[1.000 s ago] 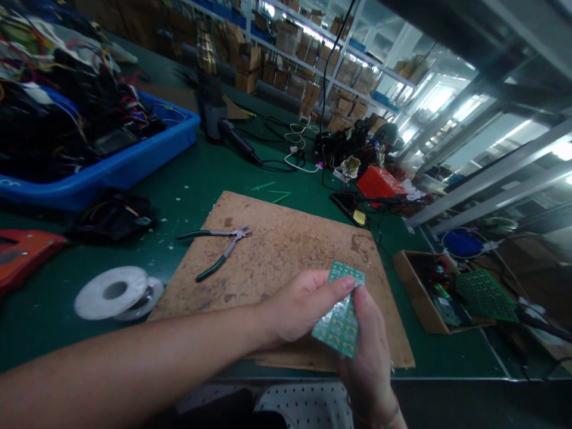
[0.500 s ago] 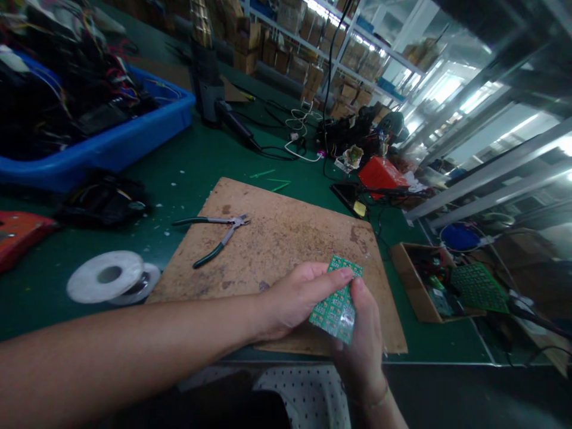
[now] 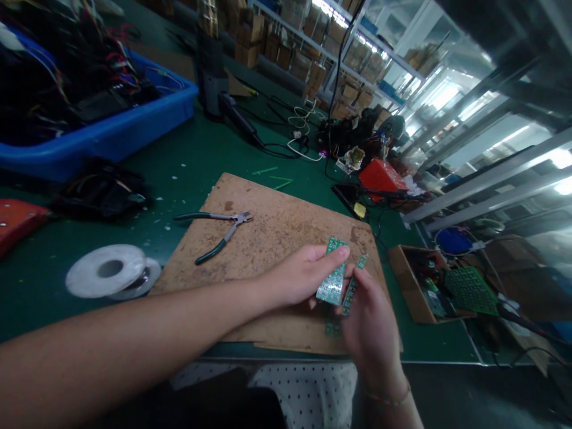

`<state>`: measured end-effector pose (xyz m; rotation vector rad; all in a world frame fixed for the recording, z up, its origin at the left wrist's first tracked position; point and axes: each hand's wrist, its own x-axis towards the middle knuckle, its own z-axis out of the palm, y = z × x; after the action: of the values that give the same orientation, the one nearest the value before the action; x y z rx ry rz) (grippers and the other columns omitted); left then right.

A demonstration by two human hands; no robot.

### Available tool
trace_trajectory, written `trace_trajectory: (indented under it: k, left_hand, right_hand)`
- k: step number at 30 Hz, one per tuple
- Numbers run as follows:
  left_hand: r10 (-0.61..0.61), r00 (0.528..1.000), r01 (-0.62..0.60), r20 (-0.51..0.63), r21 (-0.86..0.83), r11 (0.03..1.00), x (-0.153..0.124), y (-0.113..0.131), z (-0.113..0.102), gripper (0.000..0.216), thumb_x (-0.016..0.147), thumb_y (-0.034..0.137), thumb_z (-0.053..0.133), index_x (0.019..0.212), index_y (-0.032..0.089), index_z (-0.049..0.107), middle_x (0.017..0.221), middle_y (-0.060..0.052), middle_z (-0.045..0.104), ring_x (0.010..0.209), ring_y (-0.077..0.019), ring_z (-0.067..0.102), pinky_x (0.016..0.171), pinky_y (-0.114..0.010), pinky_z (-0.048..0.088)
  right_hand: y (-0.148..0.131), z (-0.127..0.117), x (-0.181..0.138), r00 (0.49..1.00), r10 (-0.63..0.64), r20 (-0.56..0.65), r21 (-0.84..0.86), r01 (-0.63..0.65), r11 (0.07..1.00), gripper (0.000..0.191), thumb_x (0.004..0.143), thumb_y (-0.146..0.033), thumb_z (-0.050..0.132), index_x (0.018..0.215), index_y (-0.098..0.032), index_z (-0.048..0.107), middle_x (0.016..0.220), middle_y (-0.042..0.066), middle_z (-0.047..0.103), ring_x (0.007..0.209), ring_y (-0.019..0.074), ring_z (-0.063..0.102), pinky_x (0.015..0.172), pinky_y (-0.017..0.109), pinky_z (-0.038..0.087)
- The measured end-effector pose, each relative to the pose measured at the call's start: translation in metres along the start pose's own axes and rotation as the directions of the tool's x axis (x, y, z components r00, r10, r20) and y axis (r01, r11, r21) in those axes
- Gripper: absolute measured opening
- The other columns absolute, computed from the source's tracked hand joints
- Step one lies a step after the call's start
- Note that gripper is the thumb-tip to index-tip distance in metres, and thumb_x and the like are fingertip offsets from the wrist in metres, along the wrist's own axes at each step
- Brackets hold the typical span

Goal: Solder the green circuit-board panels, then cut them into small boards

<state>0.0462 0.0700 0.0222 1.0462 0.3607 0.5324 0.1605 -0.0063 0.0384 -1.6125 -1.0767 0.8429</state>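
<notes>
My left hand [image 3: 297, 277] pinches a green circuit board panel [image 3: 331, 280] between thumb and fingers, just above a brown work board [image 3: 268, 238]. My right hand [image 3: 370, 322] holds a narrow green strip of the same board [image 3: 353, 286], angled away from the larger piece. Both hands meet over the near right part of the brown board. A small green piece [image 3: 333, 328] lies on the brown board under my hands.
Green-handled cutters [image 3: 218, 229] lie on the brown board's left edge. A solder spool [image 3: 111, 271], a blue bin of wires [image 3: 93, 119], a red box [image 3: 379, 177], and a cardboard tray with green boards [image 3: 442, 286] stand on the green bench.
The panel was one piece held in both hands; now a narrow strip has come away in my right hand. The view shifted slightly.
</notes>
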Motion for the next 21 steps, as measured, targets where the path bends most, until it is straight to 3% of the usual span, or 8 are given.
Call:
trace_trajectory:
  k: [2,5,7,9,12,15,18,21]
  left_hand:
    - [-0.013,1.000,0.013,0.011,0.057,0.998,0.002,0.001,-0.007,0.049,0.092,0.061,0.038,0.078,0.018,0.055,0.060,-0.001,0.059,0.046,-0.0102,0.053,0.036,-0.017,0.032]
    - [-0.002,0.991,0.030,-0.136,0.201,0.979,0.003,0.007,-0.017,0.047,0.091,0.059,0.042,0.070,0.017,0.053,0.055,0.002,0.052,0.043,-0.0083,0.044,0.039,-0.019,0.028]
    - [0.036,0.971,0.032,-0.238,0.275,0.961,0.003,0.012,-0.023,0.047,0.090,0.057,0.046,0.065,0.018,0.051,0.051,0.004,0.045,0.042,-0.0074,0.036,0.042,-0.021,0.024]
    - [0.059,0.961,0.024,-0.270,0.296,0.955,0.003,0.014,-0.027,0.048,0.089,0.057,0.048,0.062,0.018,0.048,0.051,0.004,0.042,0.045,-0.0081,0.033,0.044,-0.022,0.023]
    - [0.080,0.959,0.012,-0.272,0.324,0.946,0.003,0.012,-0.029,0.049,0.088,0.058,0.048,0.059,0.018,0.048,0.052,0.003,0.042,0.049,-0.0098,0.035,0.047,-0.024,0.023]
    - [0.088,0.962,0.009,-0.260,0.349,0.937,0.003,0.009,-0.027,0.051,0.088,0.059,0.047,0.057,0.019,0.046,0.052,0.003,0.039,0.049,-0.0102,0.033,0.048,-0.025,0.021]
    - [0.101,0.967,-0.009,-0.236,0.363,0.932,0.003,0.007,-0.024,0.051,0.089,0.059,0.045,0.058,0.019,0.045,0.052,0.004,0.037,0.048,-0.0098,0.031,0.048,-0.025,0.020]
    - [0.112,0.976,-0.034,-0.188,0.378,0.925,0.001,0.007,-0.021,0.053,0.089,0.062,0.044,0.057,0.019,0.046,0.052,0.004,0.038,0.047,-0.0092,0.030,0.046,-0.024,0.021]
  right_hand:
    - [0.001,-0.001,0.006,0.999,0.026,0.030,-0.012,-0.026,1.000,0.039,0.094,-0.051,0.034,0.088,-0.021,0.058,0.074,0.003,0.064,0.058,0.0138,0.057,0.048,0.027,0.042]
    - [-0.002,-0.009,0.010,0.996,0.041,0.079,-0.073,-0.035,0.997,0.040,0.093,-0.051,0.042,0.093,-0.020,0.066,0.082,0.005,0.068,0.069,0.0153,0.061,0.060,0.029,0.048]
    - [-0.006,-0.015,0.008,0.995,-0.006,0.096,-0.224,0.027,0.974,0.035,0.091,-0.049,0.049,0.093,-0.021,0.070,0.091,0.005,0.069,0.082,0.0169,0.063,0.072,0.031,0.049]
    - [-0.006,-0.019,0.003,0.991,-0.053,0.122,-0.385,0.096,0.918,0.033,0.090,-0.048,0.052,0.090,-0.022,0.072,0.090,0.004,0.069,0.089,0.0177,0.063,0.078,0.031,0.047]
    - [0.003,-0.021,-0.008,0.986,-0.039,0.165,-0.489,0.116,0.864,0.034,0.088,-0.048,0.056,0.074,-0.021,0.072,0.069,0.001,0.064,0.072,0.0158,0.061,0.065,0.028,0.045]
    - [0.015,-0.020,-0.015,0.989,-0.047,0.143,-0.547,0.119,0.829,0.040,0.082,-0.049,0.063,0.055,-0.020,0.062,0.053,-0.002,0.053,0.052,0.0114,0.049,0.051,0.026,0.036]
    - [0.020,-0.021,-0.017,0.994,-0.091,0.061,-0.582,0.109,0.806,0.030,0.076,-0.050,0.070,0.071,-0.021,0.067,0.058,-0.002,0.056,0.050,0.0110,0.048,0.050,0.026,0.035]
    - [0.014,-0.021,-0.018,0.990,-0.129,-0.051,-0.517,0.084,0.852,0.030,0.075,-0.049,0.071,0.085,-0.021,0.066,0.068,0.000,0.062,0.056,0.0119,0.053,0.054,0.025,0.039]
